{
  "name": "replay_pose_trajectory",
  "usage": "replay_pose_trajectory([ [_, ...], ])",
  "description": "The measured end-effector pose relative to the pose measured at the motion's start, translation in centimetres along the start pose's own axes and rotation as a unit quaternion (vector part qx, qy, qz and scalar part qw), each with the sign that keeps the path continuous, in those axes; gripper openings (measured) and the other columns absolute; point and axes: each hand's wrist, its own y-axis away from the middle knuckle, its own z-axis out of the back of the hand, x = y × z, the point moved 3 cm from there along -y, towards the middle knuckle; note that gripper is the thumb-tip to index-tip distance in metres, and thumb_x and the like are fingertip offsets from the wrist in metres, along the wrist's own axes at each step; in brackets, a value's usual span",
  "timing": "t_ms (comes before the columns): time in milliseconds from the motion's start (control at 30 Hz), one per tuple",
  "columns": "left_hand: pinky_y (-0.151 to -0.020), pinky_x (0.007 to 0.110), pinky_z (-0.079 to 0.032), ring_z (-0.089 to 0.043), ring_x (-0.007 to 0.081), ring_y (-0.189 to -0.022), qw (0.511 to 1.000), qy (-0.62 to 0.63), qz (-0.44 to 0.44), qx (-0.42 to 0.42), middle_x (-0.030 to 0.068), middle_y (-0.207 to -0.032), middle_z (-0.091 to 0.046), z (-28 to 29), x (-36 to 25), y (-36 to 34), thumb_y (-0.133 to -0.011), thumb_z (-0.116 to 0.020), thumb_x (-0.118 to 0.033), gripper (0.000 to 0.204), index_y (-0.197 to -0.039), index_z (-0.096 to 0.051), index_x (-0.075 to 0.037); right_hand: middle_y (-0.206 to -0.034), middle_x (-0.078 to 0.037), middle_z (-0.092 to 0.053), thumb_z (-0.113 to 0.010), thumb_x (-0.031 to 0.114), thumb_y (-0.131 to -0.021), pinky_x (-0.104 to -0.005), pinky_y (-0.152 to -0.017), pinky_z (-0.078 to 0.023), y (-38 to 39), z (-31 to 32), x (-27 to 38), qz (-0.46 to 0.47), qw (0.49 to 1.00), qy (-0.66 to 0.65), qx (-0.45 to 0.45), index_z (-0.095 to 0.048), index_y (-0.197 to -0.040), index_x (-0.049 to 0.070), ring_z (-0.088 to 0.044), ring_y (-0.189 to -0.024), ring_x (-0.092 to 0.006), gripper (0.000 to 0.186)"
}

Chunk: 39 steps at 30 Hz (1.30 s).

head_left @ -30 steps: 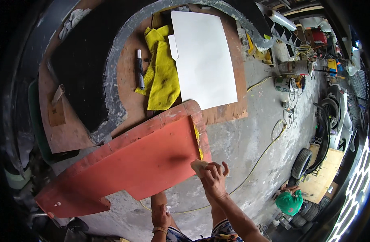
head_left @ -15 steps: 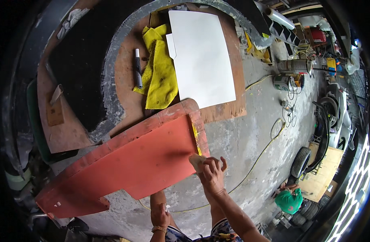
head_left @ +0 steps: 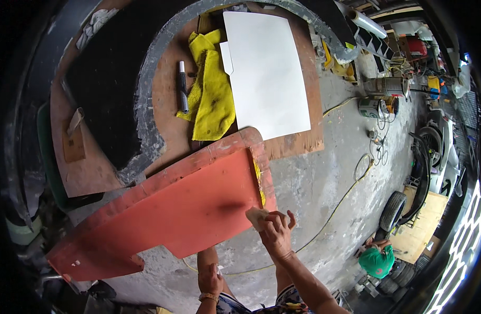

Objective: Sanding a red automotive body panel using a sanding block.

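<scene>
A red panel (head_left: 183, 204) with a raised rim spans the foreground. Along the inside of its right-hand rim runs a strip of yellow paste (head_left: 259, 183). My right hand (head_left: 277, 231) is closed on a small beige flat piece (head_left: 257, 217), held at the panel's right edge just below that strip; its exact kind is unclear. Below the panel's lower edge is my left hand (head_left: 211, 281), with fingers curled in. A tiny white bit shows at its fingers, but what it holds cannot be made out.
Beyond the panel, a brown board (head_left: 164, 99) carries a white sheet (head_left: 269, 76), a yellow cloth (head_left: 215, 99) and a marker (head_left: 183, 88). A curved black part (head_left: 101, 94) lies left. Across the concrete floor run a yellow cord (head_left: 329, 217), cans (head_left: 370, 108) and a tire (head_left: 392, 211). A person in green (head_left: 376, 261) crouches right.
My right hand has moved slightly down along the panel's edge with the beige piece, and more of the yellow strip shows. The whole view has shifted a little; my left hand stays put.
</scene>
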Motion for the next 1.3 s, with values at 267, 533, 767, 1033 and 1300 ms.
replay_pose_trajectory([
  [267,-0.079,0.05,-0.05,-0.062,0.0378,-0.092,0.998,-0.017,0.038,0.044,0.0149,-0.097,-0.059,0.3,-0.5,-0.4,-0.077,-0.07,-0.016,0.032,-0.105,-0.056,-0.011,-0.1,0.0,-0.058,-0.079,0.009,-0.069,-0.0551,-0.109,-0.025,-1.3,-0.4,-0.5,0.008,1.0,0.007,-0.01,-0.063,-0.097,0.017,-0.058,-0.105,-0.0213,0.033],
  [533,-0.079,0.05,-0.05,-0.063,0.0369,-0.092,1.0,-0.014,0.018,0.006,0.0126,-0.098,-0.06,1.7,-1.1,-0.4,-0.077,-0.07,-0.015,0.03,-0.103,-0.056,-0.012,-0.102,-0.001,-0.059,-0.077,0.011,-0.069,-0.0552,-0.109,-0.025,-5.8,0.1,-0.2,0.011,0.999,0.01,-0.049,-0.061,-0.097,0.019,-0.057,-0.107,-0.0226,0.033],
  [767,-0.082,0.053,-0.051,-0.066,0.043,-0.092,1.0,0.014,0.014,0.014,0.0228,-0.102,-0.066,2.2,-1.6,-0.7,-0.073,-0.071,-0.013,0.04,-0.111,-0.057,-0.01,-0.104,-0.003,-0.058,-0.073,0.008,-0.07,-0.0544,-0.11,-0.024,-10.0,-1.0,-0.8,0.012,0.996,-0.002,-0.092,-0.059,-0.099,0.016,-0.057,-0.106,-0.0235,0.032],
  [1033,-0.077,0.051,-0.05,-0.062,0.0373,-0.09,1.0,-0.003,-0.007,-0.005,0.0157,-0.096,-0.059,0.6,0.1,-0.6,-0.074,-0.071,-0.015,0.036,-0.107,-0.057,-0.011,-0.101,-0.002,-0.06,-0.074,0.007,-0.071,-0.0537,-0.109,-0.025,-10.0,0.6,0.1,-0.004,0.994,-0.01,-0.109,-0.06,-0.096,0.017,-0.058,-0.107,-0.0234,0.031],
  [1300,-0.083,0.053,-0.05,-0.064,0.0405,-0.097,0.999,0.009,0.027,0.041,0.0201,-0.113,-0.064,2.6,-0.7,-0.9,-0.074,-0.071,-0.016,0.048,-0.119,-0.056,-0.01,-0.099,-0.003,-0.059,-0.073,0.006,-0.072,-0.0537,-0.11,-0.024,-7.4,1.0,0.8,-0.033,0.995,-0.004,-0.095,-0.058,-0.092,0.016,-0.057,-0.108,-0.0241,0.027],
])
